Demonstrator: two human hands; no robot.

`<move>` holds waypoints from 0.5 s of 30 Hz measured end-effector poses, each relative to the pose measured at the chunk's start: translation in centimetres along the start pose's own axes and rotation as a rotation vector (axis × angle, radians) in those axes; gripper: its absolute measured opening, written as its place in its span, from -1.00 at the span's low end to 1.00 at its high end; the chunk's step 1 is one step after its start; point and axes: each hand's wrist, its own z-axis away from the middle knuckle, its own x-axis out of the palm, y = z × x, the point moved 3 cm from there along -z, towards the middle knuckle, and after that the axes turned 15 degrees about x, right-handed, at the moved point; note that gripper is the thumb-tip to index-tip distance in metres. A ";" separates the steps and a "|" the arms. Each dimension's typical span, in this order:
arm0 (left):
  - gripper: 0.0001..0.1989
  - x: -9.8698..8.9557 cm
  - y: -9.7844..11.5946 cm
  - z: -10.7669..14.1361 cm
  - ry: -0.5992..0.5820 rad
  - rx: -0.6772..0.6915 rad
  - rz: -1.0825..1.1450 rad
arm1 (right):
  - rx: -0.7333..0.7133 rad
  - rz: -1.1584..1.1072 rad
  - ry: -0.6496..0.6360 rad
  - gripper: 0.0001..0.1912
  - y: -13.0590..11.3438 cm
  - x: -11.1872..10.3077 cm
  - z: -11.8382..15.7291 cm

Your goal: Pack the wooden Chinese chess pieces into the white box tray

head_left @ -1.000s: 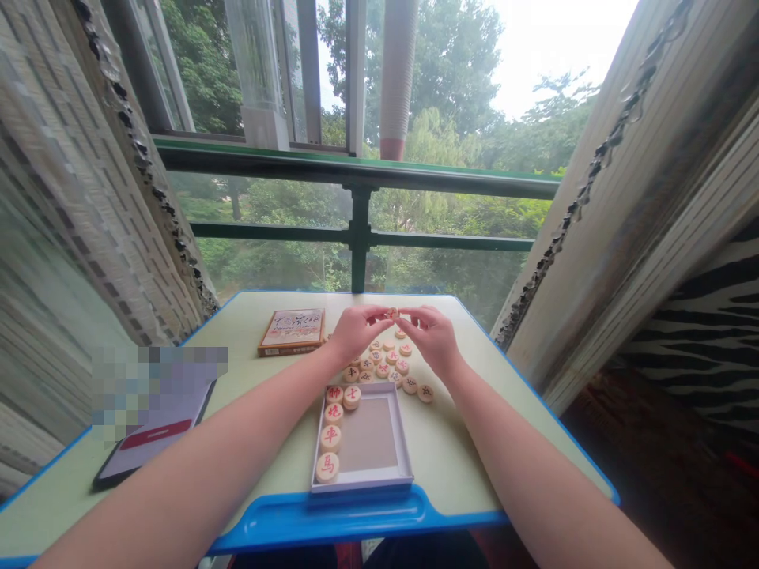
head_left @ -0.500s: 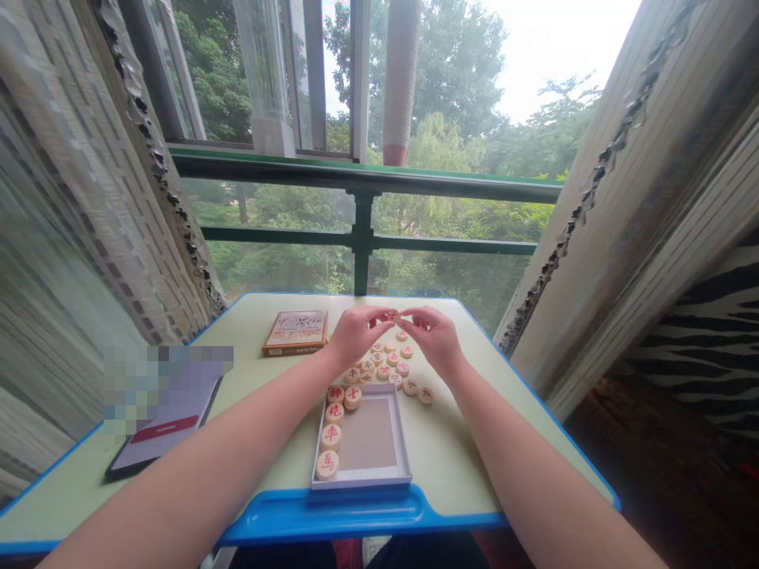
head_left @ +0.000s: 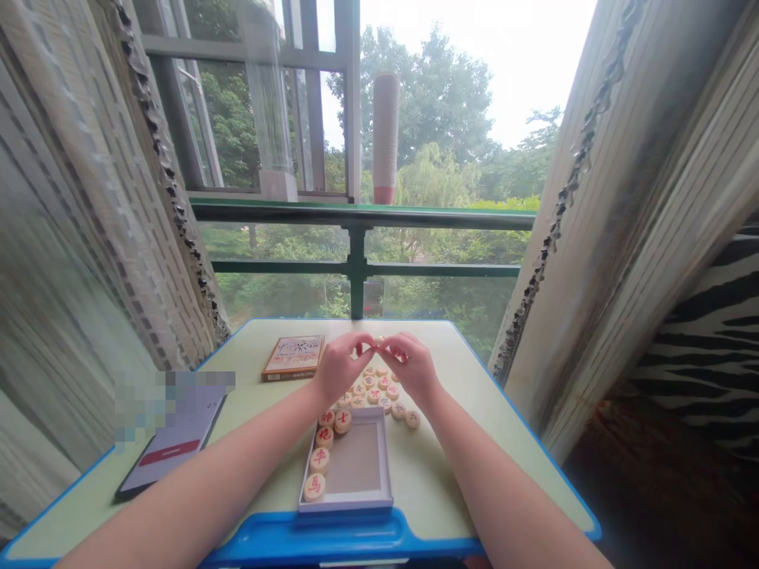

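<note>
Chess piece (head_left: 379, 341) is hovering between the two hands, above the far part of the counter (head_left: 442, 482) and beyond the white tray (head_left: 349, 466). Left hand (head_left: 341, 363) and right hand (head_left: 409, 365) are both keeping the grip closed on it, thumb and fingertips pinching from opposite sides. What is changing is mostly the view: the head is tilting up, so more window is showing and the counter is sitting lower in the picture. Red marking was showing on the held piece half a second ago; now only a pale surface is showing, and its character is not readable — perhaps the fingers are turning it. Inside the tray, the red-marked pieces (head_left: 320, 460) are standing along the left side and far left corner, just as before, so the handling seems to be going on in the air only. Loose pieces (head_left: 375, 393) are lying beyond the tray, while the printed box (head_left: 293, 357) is resting left of them.
</note>
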 end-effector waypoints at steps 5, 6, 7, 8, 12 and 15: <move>-0.81 -1.8 0.1 1.9 0.071 -0.201 0.124 | 0.102 -0.202 -0.101 -0.81 -1.1 0.7 0.6; -0.78 -2.2 0.1 2.3 0.070 -0.235 0.167 | 0.114 -0.226 -0.143 -0.80 -1.4 1.0 0.8; -0.76 -2.6 0.1 2.8 0.064 -0.258 0.203 | 0.120 -0.238 -0.185 -0.81 -1.7 1.2 1.0; -0.75 -2.9 0.1 3.3 0.059 -0.269 0.225 | 0.123 -0.240 -0.222 -0.83 -2.1 1.4 1.2; -0.77 -4.1 0.2 4.9 0.052 -0.211 0.153 | 0.195 -0.227 -0.330 -0.87 -3.1 2.0 2.0; -0.79 -4.2 0.4 5.5 0.047 -0.132 0.083 | 0.299 -0.271 -0.418 -0.84 -3.4 2.2 2.5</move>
